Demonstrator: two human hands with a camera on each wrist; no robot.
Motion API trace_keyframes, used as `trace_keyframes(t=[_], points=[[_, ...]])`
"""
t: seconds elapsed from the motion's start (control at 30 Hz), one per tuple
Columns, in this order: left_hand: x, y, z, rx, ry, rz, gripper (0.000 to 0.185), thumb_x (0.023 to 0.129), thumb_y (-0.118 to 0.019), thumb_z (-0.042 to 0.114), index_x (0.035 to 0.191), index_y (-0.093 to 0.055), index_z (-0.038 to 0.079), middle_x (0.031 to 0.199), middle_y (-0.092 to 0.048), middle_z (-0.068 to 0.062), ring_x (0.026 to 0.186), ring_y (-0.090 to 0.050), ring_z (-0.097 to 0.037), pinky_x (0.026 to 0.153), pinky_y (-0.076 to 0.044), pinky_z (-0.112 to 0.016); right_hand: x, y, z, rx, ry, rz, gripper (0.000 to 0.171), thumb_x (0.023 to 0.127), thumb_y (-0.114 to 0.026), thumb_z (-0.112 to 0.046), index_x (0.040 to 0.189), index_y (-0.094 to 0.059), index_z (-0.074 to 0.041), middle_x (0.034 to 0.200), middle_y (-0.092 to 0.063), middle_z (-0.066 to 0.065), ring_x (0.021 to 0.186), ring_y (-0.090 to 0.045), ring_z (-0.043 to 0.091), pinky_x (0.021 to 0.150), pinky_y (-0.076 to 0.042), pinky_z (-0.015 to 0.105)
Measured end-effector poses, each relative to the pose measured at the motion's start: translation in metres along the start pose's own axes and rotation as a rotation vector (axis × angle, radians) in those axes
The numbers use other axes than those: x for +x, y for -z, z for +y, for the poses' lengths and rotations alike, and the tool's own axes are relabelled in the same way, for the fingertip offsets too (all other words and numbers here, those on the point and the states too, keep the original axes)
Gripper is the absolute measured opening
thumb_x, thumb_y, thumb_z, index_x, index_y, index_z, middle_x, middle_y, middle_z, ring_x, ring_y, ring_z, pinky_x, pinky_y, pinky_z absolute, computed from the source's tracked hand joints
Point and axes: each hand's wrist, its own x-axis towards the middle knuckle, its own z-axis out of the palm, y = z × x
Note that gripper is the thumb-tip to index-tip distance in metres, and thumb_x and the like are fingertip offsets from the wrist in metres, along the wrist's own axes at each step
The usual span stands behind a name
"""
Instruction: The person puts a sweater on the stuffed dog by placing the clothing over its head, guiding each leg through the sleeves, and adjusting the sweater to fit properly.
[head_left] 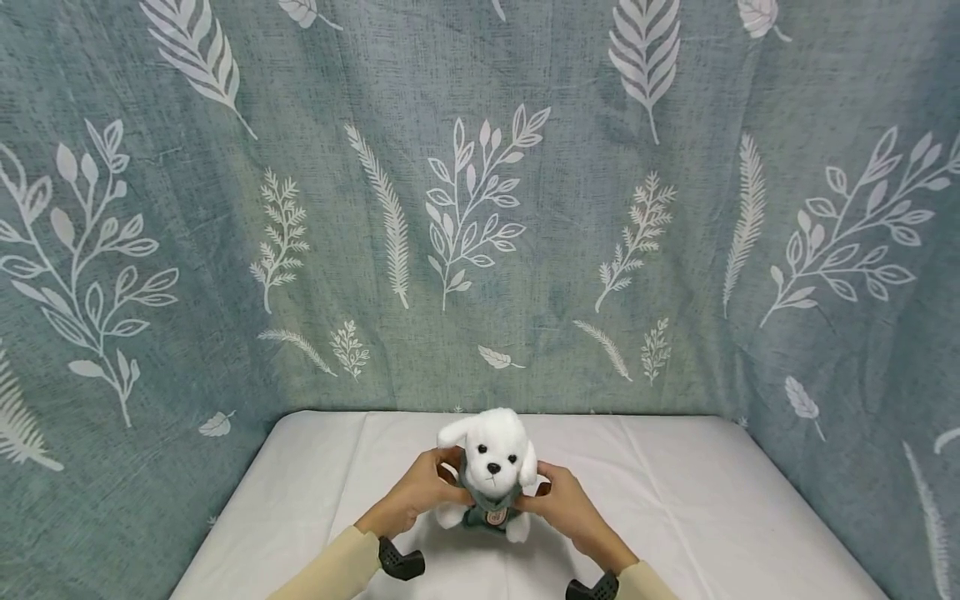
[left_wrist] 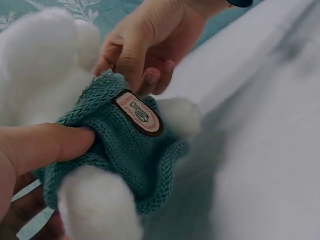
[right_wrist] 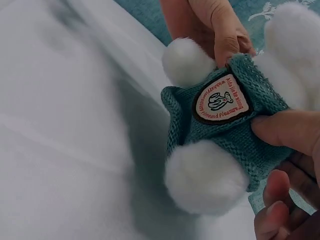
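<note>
A white plush dog (head_left: 495, 446) faces the camera near the middle of the table, its head upright. It wears a teal knitted sweater (left_wrist: 125, 155) with a shield-shaped patch (right_wrist: 220, 100) on the front. My left hand (head_left: 420, 492) grips the sweater at one side of the body, thumb on the front and fingers behind. From the opposite side my right hand (head_left: 566, 504) holds it the same way, its thumb (right_wrist: 285, 130) pressing the knit beside the patch. Round white paws (right_wrist: 205, 175) stick out below the sweater. Both hands' fingertips behind the dog are partly hidden.
A white cloth covers the table (head_left: 660, 500). Behind it and along both sides hangs a blue-green curtain (head_left: 480, 350) printed with white leaves. A black band (head_left: 401, 562) sits on the left wrist and another black band (head_left: 592, 587) on the right.
</note>
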Motion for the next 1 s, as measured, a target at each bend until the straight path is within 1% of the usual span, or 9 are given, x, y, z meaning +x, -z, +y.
trace_keyframes(t=[0.07,0.2,0.43,0.53,0.63,0.77,0.87,0.93,1.0], points=[[-0.001,-0.002,-0.004,0.011,-0.002,0.004,0.053,0.07,-0.092,0.005,0.116,-0.065,0.008,0.108,-0.063,-0.008,0.091,-0.059,-0.026,0.077,-0.051,-0.037,0.0,-0.001,0.003,-0.02,0.016,-0.005,0.055,0.081,-0.086,-0.018,0.131,-0.068,-0.008,0.092,-0.069,0.007,0.063,-0.052,0.017,0.059,-0.042,0.033],[-0.004,-0.005,-0.01,0.03,-0.018,0.004,0.051,0.067,-0.093,0.004,0.109,-0.065,0.01,0.105,-0.064,-0.011,0.09,-0.06,-0.028,0.078,-0.049,-0.038,0.0,-0.002,0.007,-0.033,0.03,-0.027,0.057,0.079,-0.085,-0.014,0.133,-0.068,-0.008,0.076,-0.065,0.006,0.06,-0.051,0.016,0.057,-0.042,0.033],[-0.006,-0.008,-0.017,0.045,-0.066,-0.021,0.058,0.067,-0.094,0.005,0.116,-0.066,0.018,0.103,-0.064,-0.01,0.088,-0.06,-0.03,0.075,-0.049,-0.039,-0.003,-0.004,0.013,-0.058,0.041,-0.029,0.058,0.077,-0.084,-0.012,0.133,-0.068,-0.009,0.069,-0.06,0.007,0.06,-0.048,0.016,0.055,-0.04,0.03],[-0.007,-0.009,-0.018,0.062,-0.084,-0.03,0.065,0.068,-0.094,0.007,0.124,-0.065,0.023,0.106,-0.063,-0.007,0.09,-0.058,-0.031,0.076,-0.049,-0.039,-0.005,-0.004,0.014,-0.059,0.057,-0.018,0.058,0.076,-0.085,-0.01,0.131,-0.068,-0.009,0.067,-0.057,0.008,0.06,-0.047,0.016,0.055,-0.04,0.03],[-0.008,-0.011,-0.02,0.074,-0.095,-0.03,0.068,0.069,-0.095,0.008,0.127,-0.065,0.024,0.108,-0.062,-0.007,0.091,-0.057,-0.031,0.075,-0.048,-0.039,-0.006,-0.005,0.015,-0.059,0.071,-0.013,0.058,0.076,-0.086,-0.008,0.131,-0.069,-0.01,0.065,-0.054,0.007,0.059,-0.045,0.015,0.054,-0.04,0.029],[-0.011,-0.014,-0.021,0.093,-0.086,-0.005,0.061,0.067,-0.095,0.009,0.12,-0.066,0.02,0.101,-0.062,-0.008,0.089,-0.057,-0.029,0.072,-0.046,-0.037,-0.006,-0.006,0.018,-0.059,0.087,-0.008,0.058,0.076,-0.087,-0.008,0.131,-0.069,-0.011,0.063,-0.051,0.005,0.057,-0.042,0.014,0.053,-0.038,0.027],[-0.012,-0.015,-0.022,0.095,-0.083,0.005,0.061,0.067,-0.095,0.008,0.119,-0.066,0.021,0.097,-0.062,-0.005,0.087,-0.057,-0.028,0.071,-0.046,-0.037,-0.006,-0.006,0.019,-0.054,0.089,-0.009,0.06,0.076,-0.087,-0.008,0.133,-0.068,-0.01,0.063,-0.054,0.005,0.057,-0.044,0.013,0.052,-0.04,0.027],[-0.012,-0.014,-0.023,0.097,-0.098,-0.02,0.064,0.067,-0.095,0.009,0.122,-0.066,0.023,0.098,-0.062,-0.003,0.089,-0.057,-0.028,0.073,-0.046,-0.037,-0.007,-0.005,0.02,-0.061,0.085,-0.013,0.062,0.076,-0.088,-0.009,0.134,-0.067,-0.01,0.064,-0.056,0.005,0.057,-0.046,0.014,0.052,-0.041,0.027],[-0.011,-0.008,-0.022,0.095,-0.119,-0.074,0.066,0.069,-0.095,0.01,0.125,-0.065,0.024,0.1,-0.063,-0.004,0.093,-0.057,-0.03,0.077,-0.046,-0.039,-0.007,-0.004,0.02,-0.077,0.083,-0.016,0.063,0.076,-0.088,-0.011,0.135,-0.066,-0.01,0.065,-0.058,0.006,0.057,-0.048,0.013,0.051,-0.042,0.027]])
